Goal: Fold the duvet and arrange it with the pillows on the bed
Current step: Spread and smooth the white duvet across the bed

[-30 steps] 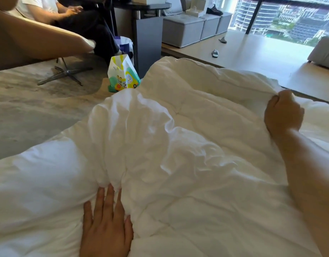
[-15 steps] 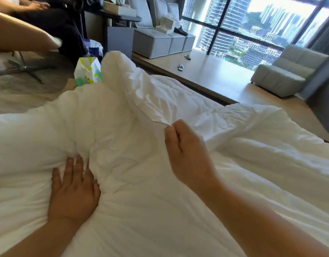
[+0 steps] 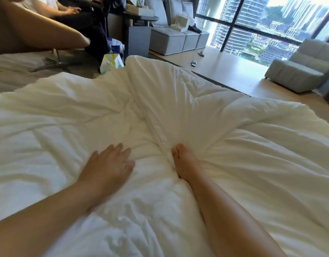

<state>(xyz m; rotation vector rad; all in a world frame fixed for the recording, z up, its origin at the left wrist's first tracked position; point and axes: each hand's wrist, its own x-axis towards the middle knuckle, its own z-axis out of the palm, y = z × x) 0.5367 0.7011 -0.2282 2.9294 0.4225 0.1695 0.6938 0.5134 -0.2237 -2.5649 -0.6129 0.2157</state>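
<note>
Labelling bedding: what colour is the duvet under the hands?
Plain white, no pattern, on the duvet; the head view shows it.

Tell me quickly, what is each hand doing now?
Left hand: open, flat on the white duvet, holding nothing.
Right hand: closed, pinching a fold of the duvet.

Strong daylight comes in through the window (image 3: pixel 271 25) at the upper right of the frame, where the sky is blown out to near white. It falls across the white duvet (image 3: pixel 234 154), which glares at the centre and loses fold detail there, while soft grey shadows sit in its creases. The upper left is dimmer. The left hand (image 3: pixel 109 164) is smeared by motion blur; the right hand (image 3: pixel 184 162) is sharper. Straight lines bow towards the edges from the wide-angle lens.
</note>
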